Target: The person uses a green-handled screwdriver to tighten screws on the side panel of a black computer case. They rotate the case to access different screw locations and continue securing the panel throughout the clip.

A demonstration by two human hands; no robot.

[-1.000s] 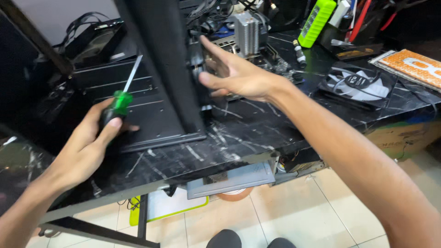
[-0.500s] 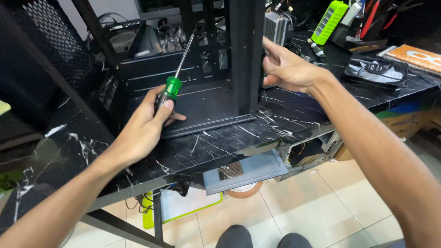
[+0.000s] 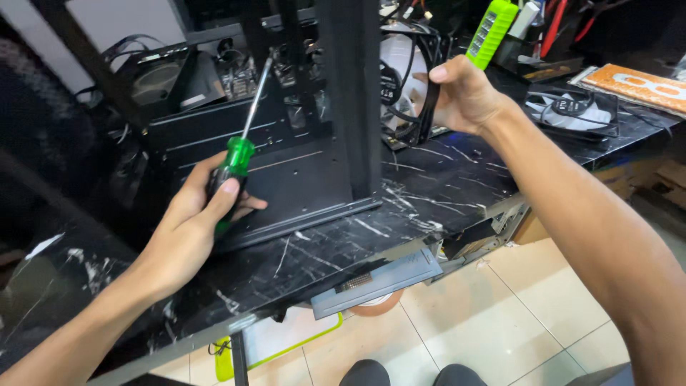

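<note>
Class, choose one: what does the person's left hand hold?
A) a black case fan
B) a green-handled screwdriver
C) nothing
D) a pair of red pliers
B: the left hand wraps the green-handled screwdriver, its shaft pointing up into the black computer case.

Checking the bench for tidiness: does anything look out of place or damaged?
A flat grey panel juts out from under the table's front edge, tilted, over the floor. The tabletop is streaked with white marks; whether scratches or pattern, I cannot tell. A second fan lies loose at the right.
</note>
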